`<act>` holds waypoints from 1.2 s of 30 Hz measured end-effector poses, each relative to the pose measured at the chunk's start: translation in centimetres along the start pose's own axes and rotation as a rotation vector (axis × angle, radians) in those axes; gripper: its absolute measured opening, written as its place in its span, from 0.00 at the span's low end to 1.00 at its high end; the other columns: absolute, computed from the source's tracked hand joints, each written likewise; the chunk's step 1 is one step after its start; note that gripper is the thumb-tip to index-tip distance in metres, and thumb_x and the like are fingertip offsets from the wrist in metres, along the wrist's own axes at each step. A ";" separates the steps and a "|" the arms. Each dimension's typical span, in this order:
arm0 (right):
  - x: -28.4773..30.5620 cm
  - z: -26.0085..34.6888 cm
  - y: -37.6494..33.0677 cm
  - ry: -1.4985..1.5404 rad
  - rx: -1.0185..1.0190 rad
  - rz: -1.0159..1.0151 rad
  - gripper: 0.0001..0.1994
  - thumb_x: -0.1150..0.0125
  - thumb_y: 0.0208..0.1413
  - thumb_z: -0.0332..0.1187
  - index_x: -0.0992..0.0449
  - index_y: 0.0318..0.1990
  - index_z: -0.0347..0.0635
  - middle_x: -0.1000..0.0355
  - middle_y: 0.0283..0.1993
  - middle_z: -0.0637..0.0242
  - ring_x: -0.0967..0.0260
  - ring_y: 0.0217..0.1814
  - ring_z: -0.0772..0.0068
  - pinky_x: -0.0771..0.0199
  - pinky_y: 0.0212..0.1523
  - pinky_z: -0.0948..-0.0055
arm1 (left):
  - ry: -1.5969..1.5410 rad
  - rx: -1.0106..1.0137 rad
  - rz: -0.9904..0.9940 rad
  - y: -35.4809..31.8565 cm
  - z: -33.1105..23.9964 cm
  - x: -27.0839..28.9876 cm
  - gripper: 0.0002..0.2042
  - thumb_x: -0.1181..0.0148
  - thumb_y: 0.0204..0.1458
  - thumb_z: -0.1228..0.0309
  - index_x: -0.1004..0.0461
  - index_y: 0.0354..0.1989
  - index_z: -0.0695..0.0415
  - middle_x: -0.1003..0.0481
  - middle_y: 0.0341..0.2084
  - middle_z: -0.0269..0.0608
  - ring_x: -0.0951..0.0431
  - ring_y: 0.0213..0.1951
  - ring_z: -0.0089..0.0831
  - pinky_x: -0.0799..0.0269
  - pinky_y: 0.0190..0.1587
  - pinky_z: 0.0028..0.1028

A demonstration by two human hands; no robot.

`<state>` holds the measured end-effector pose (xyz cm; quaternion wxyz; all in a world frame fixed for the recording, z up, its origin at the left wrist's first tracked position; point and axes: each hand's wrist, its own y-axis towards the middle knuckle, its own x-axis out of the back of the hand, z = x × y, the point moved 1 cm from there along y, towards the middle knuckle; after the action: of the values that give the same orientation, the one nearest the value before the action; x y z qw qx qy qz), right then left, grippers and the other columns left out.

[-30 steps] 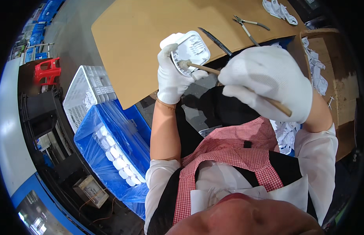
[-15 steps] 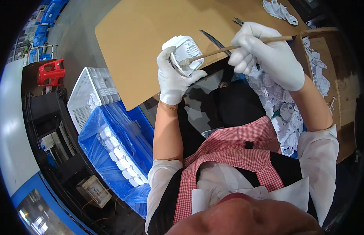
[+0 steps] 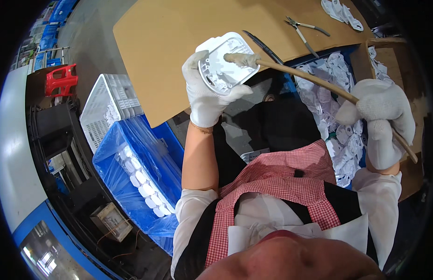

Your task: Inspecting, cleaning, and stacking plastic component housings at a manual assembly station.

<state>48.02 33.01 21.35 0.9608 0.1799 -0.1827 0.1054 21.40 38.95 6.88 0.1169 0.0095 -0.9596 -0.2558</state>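
My left hand, in a white glove, holds a white square plastic housing up over the edge of a brown cardboard-covered table. My right hand, also gloved, grips the far end of a long wooden stick. The stick's padded tip rests against the inner face of the housing. I wear a red checked apron over black and white clothes.
A blue-lined bin of white parts and a white plastic crate stand at my left. A box of white parts sits at my right. Pliers, a dark tool and white gloves lie on the table. A red stool stands far left.
My right hand has slid back along the stick, away from the housing toward my right side. My left hand has lifted the housing slightly and turned its inner face up.
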 end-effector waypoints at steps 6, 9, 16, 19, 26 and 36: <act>-0.2 0.0 1.0 -0.026 0.155 0.161 0.04 0.52 0.53 0.28 0.30 0.32 0.41 0.27 0.24 0.63 0.31 0.26 0.69 0.31 0.33 0.66 | -0.103 0.113 -0.019 0.4 -1.4 -0.2 0.50 0.20 0.22 0.53 0.45 0.52 0.66 0.36 0.45 0.45 0.29 0.48 0.33 0.29 0.51 0.30; -1.4 -0.3 1.0 0.043 0.141 0.141 0.03 0.42 0.42 0.28 0.26 0.26 0.40 0.26 0.25 0.64 0.30 0.24 0.64 0.28 0.29 0.69 | -0.029 0.029 0.006 0.2 -0.7 -0.1 0.49 0.20 0.23 0.54 0.45 0.52 0.66 0.36 0.45 0.45 0.29 0.48 0.33 0.29 0.51 0.30; -2.8 -1.0 2.5 -0.165 0.388 0.268 0.05 0.37 0.39 0.27 0.25 0.27 0.41 0.29 0.23 0.65 0.30 0.21 0.63 0.32 0.21 0.72 | 0.074 -0.021 0.067 -0.8 1.5 0.0 0.49 0.21 0.25 0.53 0.48 0.52 0.63 0.35 0.49 0.56 0.28 0.51 0.41 0.30 0.52 0.33; -3.1 -1.2 2.6 -0.200 0.434 0.304 0.06 0.43 0.39 0.24 0.27 0.29 0.41 0.29 0.24 0.64 0.30 0.23 0.61 0.30 0.26 0.67 | 0.056 -0.021 0.040 -1.0 1.5 0.0 0.48 0.21 0.25 0.54 0.47 0.51 0.62 0.33 0.48 0.55 0.27 0.49 0.41 0.29 0.51 0.33; -3.7 -0.2 4.4 -0.294 0.447 0.437 0.05 0.42 0.40 0.23 0.29 0.27 0.40 0.30 0.24 0.63 0.31 0.23 0.58 0.31 0.25 0.67 | 0.168 -0.064 0.063 -0.8 1.1 0.3 0.44 0.20 0.28 0.64 0.45 0.52 0.62 0.31 0.45 0.48 0.25 0.45 0.34 0.25 0.44 0.29; -6.1 -2.0 3.8 0.526 -0.354 0.112 0.06 0.49 0.56 0.29 0.32 0.34 0.35 0.28 0.27 0.62 0.32 0.24 0.71 0.32 0.27 0.72 | 0.320 -0.038 -0.095 -0.6 0.6 0.3 0.40 0.22 0.30 0.65 0.42 0.51 0.62 0.27 0.37 0.46 0.23 0.37 0.32 0.25 0.39 0.29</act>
<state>42.03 36.43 18.41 0.9842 -0.0338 0.0469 0.1676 20.98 38.68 6.09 0.2560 0.0934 -0.9222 -0.2743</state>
